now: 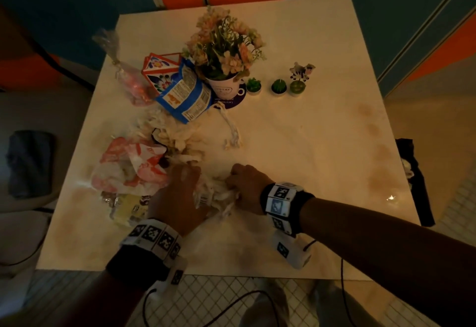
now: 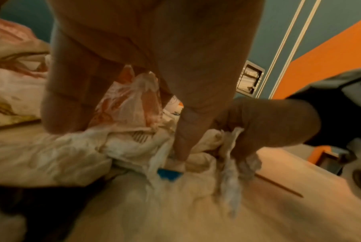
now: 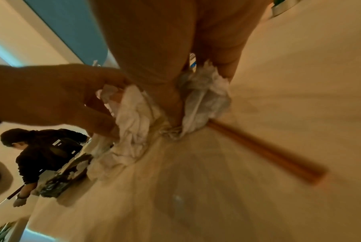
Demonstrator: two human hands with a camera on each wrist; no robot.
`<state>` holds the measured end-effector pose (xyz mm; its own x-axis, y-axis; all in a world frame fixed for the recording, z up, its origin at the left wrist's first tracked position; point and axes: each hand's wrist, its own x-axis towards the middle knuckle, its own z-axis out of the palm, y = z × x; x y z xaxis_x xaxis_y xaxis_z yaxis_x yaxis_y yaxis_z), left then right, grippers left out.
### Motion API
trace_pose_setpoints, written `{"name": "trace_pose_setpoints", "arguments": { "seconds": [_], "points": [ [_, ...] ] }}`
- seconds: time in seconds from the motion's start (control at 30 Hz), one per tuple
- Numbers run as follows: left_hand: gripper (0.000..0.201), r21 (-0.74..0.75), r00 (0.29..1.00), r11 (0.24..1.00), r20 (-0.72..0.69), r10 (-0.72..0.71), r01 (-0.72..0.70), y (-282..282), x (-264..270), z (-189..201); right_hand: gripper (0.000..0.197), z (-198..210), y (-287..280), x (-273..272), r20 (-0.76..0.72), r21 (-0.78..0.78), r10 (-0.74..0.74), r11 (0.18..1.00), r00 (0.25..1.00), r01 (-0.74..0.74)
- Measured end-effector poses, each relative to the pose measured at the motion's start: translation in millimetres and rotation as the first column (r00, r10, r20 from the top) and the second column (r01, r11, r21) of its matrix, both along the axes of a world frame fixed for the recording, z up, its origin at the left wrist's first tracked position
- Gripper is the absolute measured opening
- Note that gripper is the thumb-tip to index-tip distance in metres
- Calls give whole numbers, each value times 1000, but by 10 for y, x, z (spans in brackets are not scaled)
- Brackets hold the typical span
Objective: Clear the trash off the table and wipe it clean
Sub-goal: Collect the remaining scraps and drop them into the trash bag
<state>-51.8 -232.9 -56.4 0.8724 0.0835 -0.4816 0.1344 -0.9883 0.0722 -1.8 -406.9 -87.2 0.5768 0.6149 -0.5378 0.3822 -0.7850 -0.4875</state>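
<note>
The clearing is only getting started, by the look of it. Most of the trash is still lying on the surface (image 1: 296,131): a blue snack bag (image 1: 184,97) and a red-and-white patterned carton (image 1: 161,71) are sitting in the upper middle of the head view, a clear plastic bag (image 1: 126,79) is lying to their left, and a pink-and-white plastic bag (image 1: 131,169) is spreading over the left-centre above a yellowish wrapper (image 1: 126,208). Brownish smears are showing along the right side and the lower left of the surface, so I judge the wiping is not yet begun; I cannot make out a cloth meant for it.

Both hands are working at the centre of the head view on a wad of crumpled white tissue (image 1: 219,192). The left hand (image 1: 177,195) is lying over the wad's left end with its fingers (image 2: 181,131) pressing down into the paper, and its grip is closing around a bunch of it. The right hand (image 1: 247,185) is clenching the wad's right end, with paper bulging out between its fingers (image 3: 173,104). The wad is lying between and under the two grips, touching both and resting on the surface. In the right wrist view a wooden stick (image 3: 266,152) is poking out from beneath the paper toward the right of the frame.

A flower pot (image 1: 224,84), three small green candles (image 1: 279,86) and a cow figurine (image 1: 302,70) are standing in the upper centre and seem meant to stay.
</note>
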Motion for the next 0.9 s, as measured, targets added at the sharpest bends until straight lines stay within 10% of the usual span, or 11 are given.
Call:
{"name": "trace_pose_setpoints", "arguments": {
  "seconds": [0.2,0.47,0.7,0.9],
  "points": [
    [69,93,996,993,-59,-62,67,-138,-2,-120,7,59,-181,36,-79,29,-204,978,976,206],
    [47,8,982,986,-93,-166,168,-76,256,-130,33,217,-717,287,-175,64,-575,803,799,592],
    [20,-214,966,942,39,-256,259,-16,289,56,16,283,-647,552,-226,176,-659,697,718,695],
    [26,-414,985,894,59,-162,172,11,243,167,27,147,-138,778,-94,156,-567,803,818,575]
  ]
}}
